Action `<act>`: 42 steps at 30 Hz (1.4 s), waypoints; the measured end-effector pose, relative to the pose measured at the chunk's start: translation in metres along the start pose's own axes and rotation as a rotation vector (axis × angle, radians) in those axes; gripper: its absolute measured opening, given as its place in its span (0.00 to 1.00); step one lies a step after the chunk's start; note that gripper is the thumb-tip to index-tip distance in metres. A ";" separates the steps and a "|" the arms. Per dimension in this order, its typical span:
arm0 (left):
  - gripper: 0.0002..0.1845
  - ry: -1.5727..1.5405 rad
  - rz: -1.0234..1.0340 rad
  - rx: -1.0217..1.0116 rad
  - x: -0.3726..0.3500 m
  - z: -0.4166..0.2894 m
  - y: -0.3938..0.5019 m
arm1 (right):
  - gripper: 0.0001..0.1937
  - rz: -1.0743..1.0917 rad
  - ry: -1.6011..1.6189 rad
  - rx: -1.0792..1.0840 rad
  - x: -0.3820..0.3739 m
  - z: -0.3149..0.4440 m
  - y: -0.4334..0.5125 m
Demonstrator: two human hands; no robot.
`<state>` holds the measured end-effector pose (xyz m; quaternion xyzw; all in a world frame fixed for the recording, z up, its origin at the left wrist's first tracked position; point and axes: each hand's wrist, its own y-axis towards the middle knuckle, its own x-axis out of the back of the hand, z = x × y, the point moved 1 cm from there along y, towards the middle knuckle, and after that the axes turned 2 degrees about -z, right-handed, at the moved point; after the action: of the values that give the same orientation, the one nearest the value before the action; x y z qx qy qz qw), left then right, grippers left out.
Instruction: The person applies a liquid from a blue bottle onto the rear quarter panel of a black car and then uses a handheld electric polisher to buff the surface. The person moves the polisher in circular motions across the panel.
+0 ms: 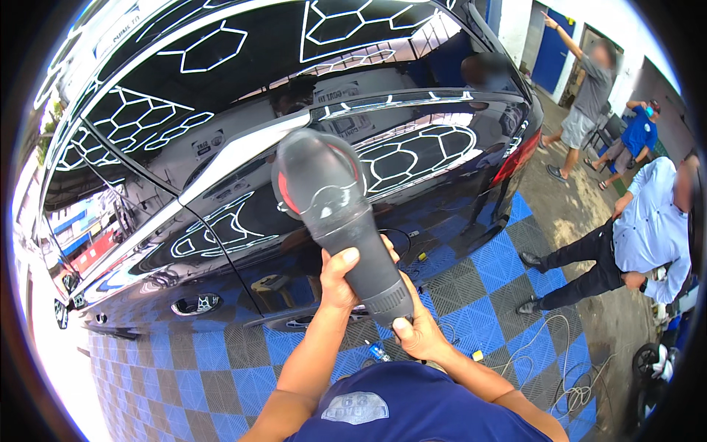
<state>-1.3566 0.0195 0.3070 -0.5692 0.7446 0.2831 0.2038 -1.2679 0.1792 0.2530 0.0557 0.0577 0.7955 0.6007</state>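
Both my hands are on a black power polisher (359, 237) with red accents, held out in front of my chest. My left hand (338, 279) wraps around the middle of its body, thumb on top. At the rear end, my right hand (421, 334) grips the handle by the vent slots. The polisher's head points at the side of a glossy black car (309, 226), just below the side window trim (248, 146). Its pad is mostly hidden under the head, so I cannot tell whether it touches the paint.
Blue and grey floor tiles (221, 381) lie under the car. A coiled cable (577, 393), a small bottle (379, 351) and a yellow block (478, 356) are on the floor. A person in a light blue shirt (652, 232) stands at right; two more people are farther back.
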 end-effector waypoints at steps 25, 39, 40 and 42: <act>0.45 -0.002 0.027 0.008 -0.012 0.009 0.018 | 0.55 -0.026 0.046 -0.033 0.017 0.000 0.006; 0.30 0.044 0.000 0.111 -0.050 0.050 0.016 | 0.53 -0.110 0.138 -0.146 0.048 -0.004 -0.040; 0.31 0.042 -0.017 0.112 -0.047 0.048 0.010 | 0.54 -0.106 0.101 -0.144 0.045 -0.003 -0.041; 0.37 0.011 -0.020 0.102 -0.041 0.041 0.001 | 0.54 -0.081 0.083 -0.162 0.035 -0.001 -0.043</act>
<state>-1.3475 0.0762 0.3016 -0.5669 0.7535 0.2398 0.2311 -1.2369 0.2247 0.2461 -0.0283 0.0203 0.7742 0.6320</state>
